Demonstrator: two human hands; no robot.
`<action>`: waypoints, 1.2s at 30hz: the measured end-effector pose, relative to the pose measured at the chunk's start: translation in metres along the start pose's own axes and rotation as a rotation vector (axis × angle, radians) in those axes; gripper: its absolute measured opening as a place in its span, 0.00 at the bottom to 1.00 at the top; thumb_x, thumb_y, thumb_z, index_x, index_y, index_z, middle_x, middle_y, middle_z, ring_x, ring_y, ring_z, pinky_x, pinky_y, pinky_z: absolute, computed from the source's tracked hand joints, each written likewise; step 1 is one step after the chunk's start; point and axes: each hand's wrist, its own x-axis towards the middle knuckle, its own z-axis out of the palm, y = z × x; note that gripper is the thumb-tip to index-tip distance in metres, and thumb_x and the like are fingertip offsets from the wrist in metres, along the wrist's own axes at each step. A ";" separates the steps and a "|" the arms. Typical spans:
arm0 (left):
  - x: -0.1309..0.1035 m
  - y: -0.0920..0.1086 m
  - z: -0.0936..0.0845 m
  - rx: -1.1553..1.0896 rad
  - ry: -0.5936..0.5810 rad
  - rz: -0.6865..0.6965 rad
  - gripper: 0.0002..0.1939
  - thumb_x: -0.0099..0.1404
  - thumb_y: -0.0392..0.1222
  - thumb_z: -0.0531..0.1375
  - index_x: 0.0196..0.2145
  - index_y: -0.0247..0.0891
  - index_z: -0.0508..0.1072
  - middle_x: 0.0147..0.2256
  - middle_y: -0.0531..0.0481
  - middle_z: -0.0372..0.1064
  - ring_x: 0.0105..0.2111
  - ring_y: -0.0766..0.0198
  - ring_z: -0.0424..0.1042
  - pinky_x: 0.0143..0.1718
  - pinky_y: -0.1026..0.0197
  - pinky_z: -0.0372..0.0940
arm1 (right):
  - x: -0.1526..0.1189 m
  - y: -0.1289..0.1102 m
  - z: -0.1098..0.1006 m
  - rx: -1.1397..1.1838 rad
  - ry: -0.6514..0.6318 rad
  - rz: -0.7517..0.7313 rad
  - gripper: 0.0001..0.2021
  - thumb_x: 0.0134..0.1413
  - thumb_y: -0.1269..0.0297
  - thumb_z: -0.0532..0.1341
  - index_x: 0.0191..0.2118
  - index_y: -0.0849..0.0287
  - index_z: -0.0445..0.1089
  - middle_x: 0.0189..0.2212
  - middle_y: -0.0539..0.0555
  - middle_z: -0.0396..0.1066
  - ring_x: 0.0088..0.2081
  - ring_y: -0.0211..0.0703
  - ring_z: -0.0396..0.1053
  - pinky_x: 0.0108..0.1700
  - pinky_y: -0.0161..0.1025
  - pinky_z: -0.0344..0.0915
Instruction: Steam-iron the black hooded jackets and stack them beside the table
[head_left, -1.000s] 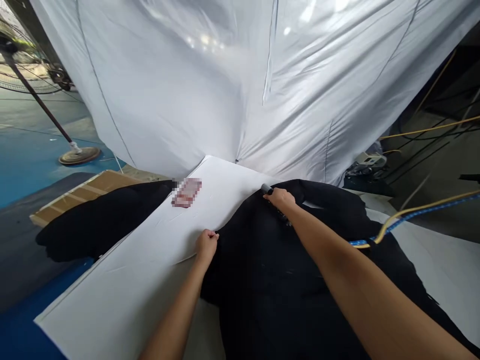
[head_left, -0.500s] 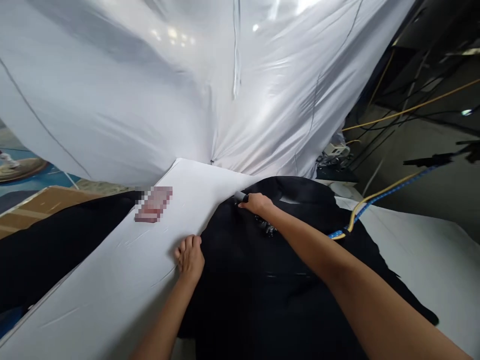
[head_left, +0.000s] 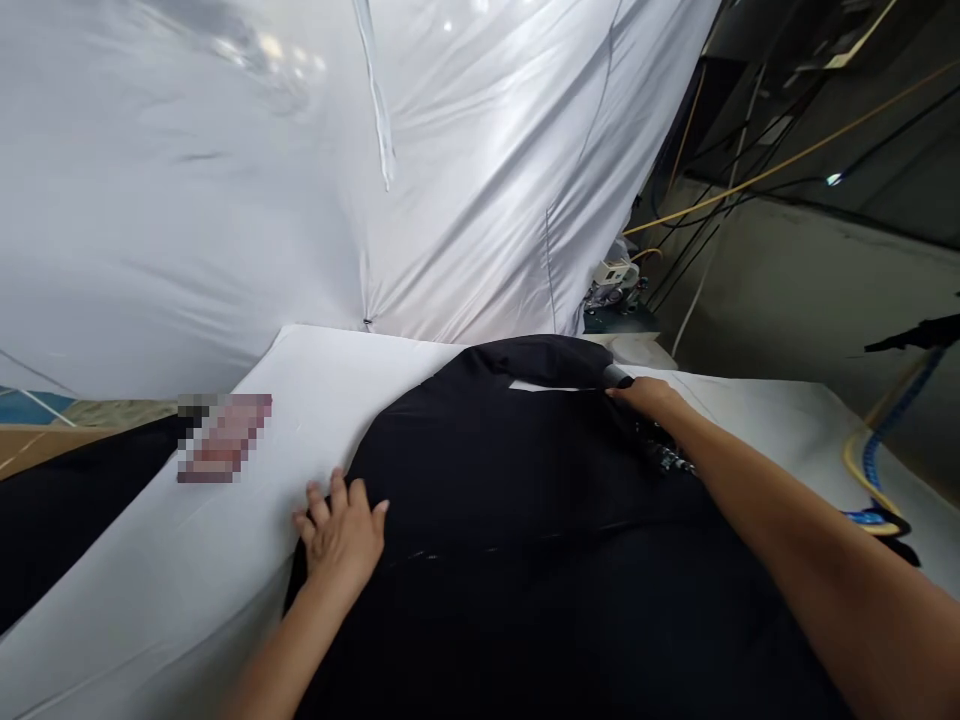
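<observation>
A large black garment [head_left: 480,470] lies spread over a white-covered table [head_left: 300,385]. My left hand [head_left: 341,530] rests flat at the cloth's left edge, fingers spread and open. My right hand [head_left: 651,400] is closed around the grey handle of what looks like a steam iron [head_left: 675,460], on the far right part of the garment. Its body is mostly dark against the cloth, with shiny metal parts showing below my wrist. A yellow and blue hose [head_left: 870,470] lies to the right of my forearm.
White sheeting [head_left: 465,180] hangs behind the table. A blurred-out reddish item [head_left: 225,440] lies at the table's left side, near more black cloth [head_left: 82,510]. Yellow and black cables [head_left: 750,185] cross the right background, beside a small white device [head_left: 615,272].
My right hand has slid the iron rightward across the garment. My left hand has spread its fingers and sits flatter on the cloth edge. The view has turned to the right.
</observation>
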 end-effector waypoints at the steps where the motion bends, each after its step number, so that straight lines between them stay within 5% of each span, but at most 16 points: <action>1: -0.005 0.009 0.003 -0.010 -0.016 0.036 0.27 0.64 0.54 0.45 0.56 0.40 0.61 0.61 0.39 0.44 0.59 0.34 0.37 0.52 0.34 0.40 | 0.001 0.006 0.002 -0.001 -0.024 -0.044 0.33 0.39 0.37 0.56 0.43 0.62 0.71 0.36 0.65 0.71 0.40 0.58 0.69 0.36 0.45 0.65; 5: -0.015 0.024 0.024 -0.056 -0.092 0.092 0.29 0.64 0.59 0.39 0.61 0.53 0.47 0.64 0.44 0.30 0.60 0.33 0.26 0.51 0.28 0.32 | 0.000 0.028 0.006 0.012 -0.059 -0.035 0.33 0.41 0.37 0.54 0.42 0.61 0.71 0.35 0.64 0.71 0.39 0.57 0.69 0.35 0.44 0.64; 10: -0.014 0.020 0.028 -0.084 -0.103 0.081 0.29 0.64 0.59 0.40 0.61 0.55 0.44 0.64 0.45 0.27 0.61 0.34 0.24 0.52 0.28 0.30 | -0.018 0.041 -0.005 0.031 0.009 0.089 0.33 0.44 0.39 0.53 0.45 0.63 0.69 0.41 0.67 0.69 0.41 0.58 0.68 0.35 0.44 0.64; 17: -0.035 0.010 0.018 -0.099 -0.131 -0.009 0.30 0.63 0.61 0.41 0.61 0.56 0.44 0.64 0.44 0.28 0.60 0.32 0.27 0.50 0.26 0.33 | -0.110 0.003 0.019 -0.007 -0.206 -0.488 0.32 0.37 0.36 0.58 0.42 0.56 0.71 0.39 0.58 0.71 0.40 0.51 0.69 0.37 0.38 0.63; 22: -0.041 0.006 0.007 -0.145 -0.211 -0.034 0.31 0.62 0.62 0.41 0.61 0.55 0.45 0.64 0.44 0.27 0.60 0.32 0.26 0.48 0.23 0.31 | -0.156 0.000 0.025 -0.001 -0.144 -0.327 0.31 0.43 0.39 0.54 0.47 0.57 0.68 0.42 0.60 0.70 0.42 0.53 0.68 0.38 0.40 0.63; 25: -0.059 0.012 0.003 -0.167 -0.206 -0.014 0.33 0.60 0.64 0.41 0.61 0.54 0.44 0.65 0.45 0.27 0.60 0.31 0.22 0.48 0.24 0.28 | -0.189 0.010 0.025 -0.037 -0.159 -0.407 0.30 0.41 0.38 0.56 0.45 0.55 0.69 0.40 0.59 0.71 0.41 0.53 0.68 0.38 0.41 0.63; 31: -0.090 0.016 0.018 -0.179 -0.150 0.057 0.30 0.62 0.62 0.39 0.61 0.58 0.43 0.65 0.48 0.26 0.60 0.32 0.21 0.47 0.23 0.27 | -0.263 0.069 0.065 -0.046 -0.370 -0.500 0.27 0.35 0.40 0.61 0.38 0.55 0.72 0.37 0.57 0.72 0.39 0.53 0.69 0.37 0.41 0.63; 36: -0.085 0.016 0.026 -0.190 -0.145 0.048 0.31 0.61 0.63 0.39 0.61 0.59 0.44 0.65 0.48 0.26 0.59 0.30 0.22 0.47 0.23 0.27 | -0.266 0.176 0.078 0.076 -0.240 -0.050 0.25 0.45 0.41 0.54 0.38 0.57 0.70 0.37 0.58 0.72 0.39 0.52 0.69 0.36 0.41 0.64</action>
